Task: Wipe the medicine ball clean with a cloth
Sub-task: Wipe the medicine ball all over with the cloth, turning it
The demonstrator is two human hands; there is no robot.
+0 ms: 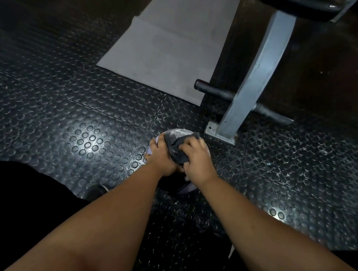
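Clamps the right hand (197, 162) on a bunched dark grey cloth (176, 153), the grip closed with fingers curled into the folds. Presses that cloth onto the top of the medicine ball (177, 134), just below the middle of the frame. Wraps the left hand (160, 158) round the ball's left side, that grip closed too, fingers curled over the curve and touching the cloth's edge. Wears a ring (147, 156) on one finger of the left hand. Shows a dusty grey patch on the ball's bare top, plus lilac slivers at its left edge and lower right. Hides most of the ball beneath both hands. Cannot tell whether the ball rests on the floor or hangs just above it. Looks down on a black rubber floor (83, 132) covered in round studs, with a bright glare left of the ball. Shows a pale grey mat (166, 53) lying flat in the upper middle. Shows, right of the mat, a grey metal bench leg (255, 77) slanting down to a base plate (220, 134) just beside the ball, apart from it, and a black bar (214, 91) passing through that leg. Catches dark clothing (20, 190) at the lower left and a shoe tip (95, 191) beside it.
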